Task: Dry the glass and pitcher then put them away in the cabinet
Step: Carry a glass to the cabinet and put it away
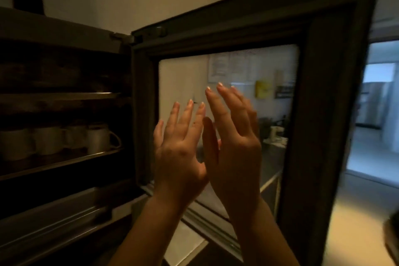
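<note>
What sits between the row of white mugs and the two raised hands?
In the head view, the open cabinet door's dark hinge-side frame stands between the mugs and the left hand; right hand beside it.

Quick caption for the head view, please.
Both empty hands, left and right, raised before the open glass cabinet door; mugs shelved inside.

We can read no text here: the papers [228, 67] and the yellow sheet [263, 89] on the wall behind the cabinet door's glass pane [183, 80] are too blurred to make out
</note>
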{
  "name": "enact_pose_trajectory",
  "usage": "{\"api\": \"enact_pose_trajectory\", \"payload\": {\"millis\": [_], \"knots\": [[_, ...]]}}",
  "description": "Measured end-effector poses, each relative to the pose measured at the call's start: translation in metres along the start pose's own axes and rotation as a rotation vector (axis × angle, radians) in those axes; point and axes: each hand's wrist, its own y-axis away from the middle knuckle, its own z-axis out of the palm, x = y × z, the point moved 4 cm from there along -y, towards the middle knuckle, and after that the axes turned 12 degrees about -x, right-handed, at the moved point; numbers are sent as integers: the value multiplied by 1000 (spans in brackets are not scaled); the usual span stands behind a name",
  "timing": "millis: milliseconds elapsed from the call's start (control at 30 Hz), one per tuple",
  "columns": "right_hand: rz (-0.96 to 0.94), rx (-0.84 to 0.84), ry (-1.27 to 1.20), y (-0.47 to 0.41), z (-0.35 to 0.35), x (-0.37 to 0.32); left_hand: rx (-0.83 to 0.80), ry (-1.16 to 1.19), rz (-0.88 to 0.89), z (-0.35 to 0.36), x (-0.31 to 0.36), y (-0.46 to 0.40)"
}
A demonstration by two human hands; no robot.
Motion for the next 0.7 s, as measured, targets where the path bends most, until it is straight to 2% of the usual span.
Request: {"api": "enact_pose_trajectory", "payload": {"millis": [133,267,367,467,700], "knots": [[-1,108,240,-8,-68,20,-44,76,93,16,45,-18],[183,120,349,10,-111,56,-86,155,185,34,88,-23],[329,87,153,27,-115,73,-121,209,205,45,103,-22],[366,95,-60,35,-113,80,-103,239,216,50,105,-22],[231,92,-21,39,-128,55,-16,379,288,13,114,-7]]}}
